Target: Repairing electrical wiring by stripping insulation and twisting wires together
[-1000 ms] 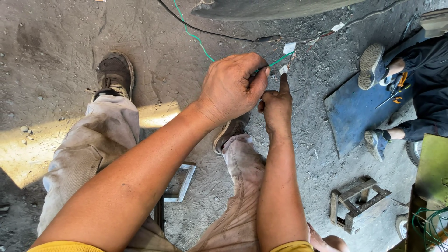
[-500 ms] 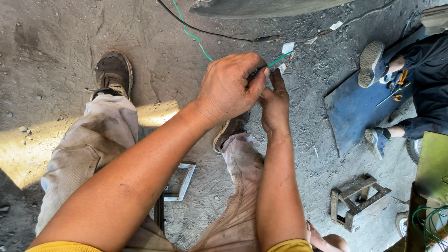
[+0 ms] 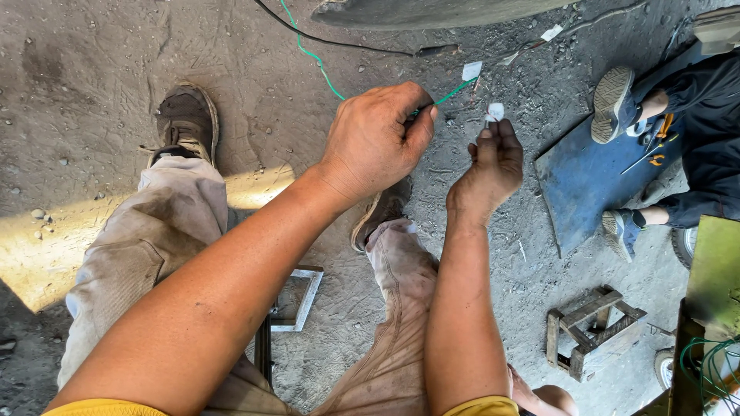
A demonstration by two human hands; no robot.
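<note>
Hanging above the dirt floor (image 3: 92,62), a green wire (image 3: 324,73) is pinched in the clenched grip of the left hand (image 3: 378,139). Just beside it, a small white scrap (image 3: 495,112) is grasped by the right hand (image 3: 489,166) at its fingertips.

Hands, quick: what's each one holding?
Left hand: closed on the thin green wire.
Right hand: pinching a small white scrap.
</note>
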